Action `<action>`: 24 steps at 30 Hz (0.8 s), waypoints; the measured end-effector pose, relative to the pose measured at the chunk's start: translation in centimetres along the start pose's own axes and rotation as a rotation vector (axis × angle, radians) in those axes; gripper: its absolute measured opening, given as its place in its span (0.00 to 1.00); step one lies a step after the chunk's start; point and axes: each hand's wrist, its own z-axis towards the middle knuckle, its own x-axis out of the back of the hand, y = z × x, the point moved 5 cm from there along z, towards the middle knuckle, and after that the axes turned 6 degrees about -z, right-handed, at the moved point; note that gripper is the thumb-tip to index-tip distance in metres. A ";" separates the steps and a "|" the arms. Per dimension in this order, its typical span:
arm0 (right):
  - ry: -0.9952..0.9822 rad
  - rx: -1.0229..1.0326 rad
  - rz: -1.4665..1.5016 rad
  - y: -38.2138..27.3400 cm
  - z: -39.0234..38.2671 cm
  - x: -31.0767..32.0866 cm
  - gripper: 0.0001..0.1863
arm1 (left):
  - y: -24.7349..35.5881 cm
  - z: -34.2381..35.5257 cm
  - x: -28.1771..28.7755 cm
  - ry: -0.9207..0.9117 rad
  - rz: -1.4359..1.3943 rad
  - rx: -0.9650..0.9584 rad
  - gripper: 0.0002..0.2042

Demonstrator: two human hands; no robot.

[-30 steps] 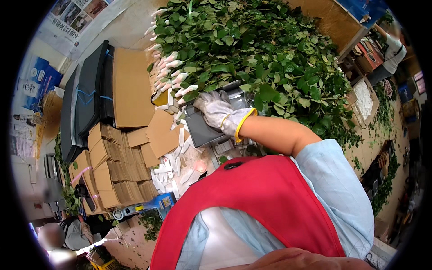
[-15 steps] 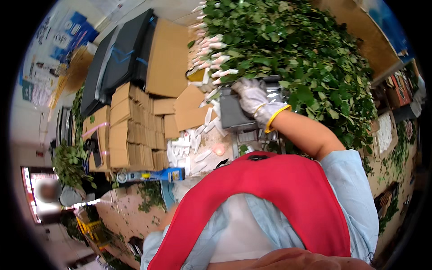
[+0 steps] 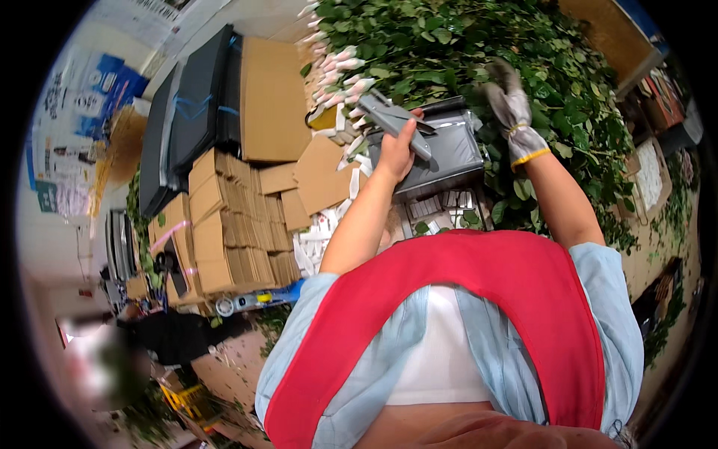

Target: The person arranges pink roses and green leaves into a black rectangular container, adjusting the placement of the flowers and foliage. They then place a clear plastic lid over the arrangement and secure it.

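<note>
My bare left hand (image 3: 396, 153) is wrapped round a grey hand stapler (image 3: 390, 122), its long body slanting over the left side of a dark tray. The dark grey tray (image 3: 447, 156) lies in front of me with shiny film at its right end. To the right of the tray, my right hand (image 3: 510, 105), in a pale work glove with a yellow cuff, reaches over the pile of leafy green stems (image 3: 441, 45). Its fingers are slightly blurred, with the thumb apart, and nothing shows in them. White-wrapped stem ends (image 3: 340, 71) stick out on the pile's left.
Folded brown cardboard pieces (image 3: 239, 232) stand stacked on the left, with dark panels (image 3: 198, 112) and a cardboard sheet (image 3: 273, 97) behind. White strips (image 3: 318, 239) lie between. Small metallic blocks (image 3: 441, 206) sit below the tray. A white bin (image 3: 647, 176) stands far right.
My left hand has come up from the lower left and now grips the stapler. The gloved right hand has left the dark tray and moved right, over the leaves.
</note>
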 end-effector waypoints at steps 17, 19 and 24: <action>-0.998 -0.231 -1.386 -12.5 -3.6 0.3 0.29 | 1.6 -1.0 -5.0 -0.557 1.741 -0.407 0.32; -1.081 -0.308 -1.616 -8.4 -3.1 0.8 0.27 | 1.3 -0.7 -5.1 -0.573 1.724 -0.424 0.31; -1.200 -0.115 -1.188 -5.6 -3.3 0.4 0.24 | 1.4 -0.6 -5.2 -0.549 1.678 -0.467 0.30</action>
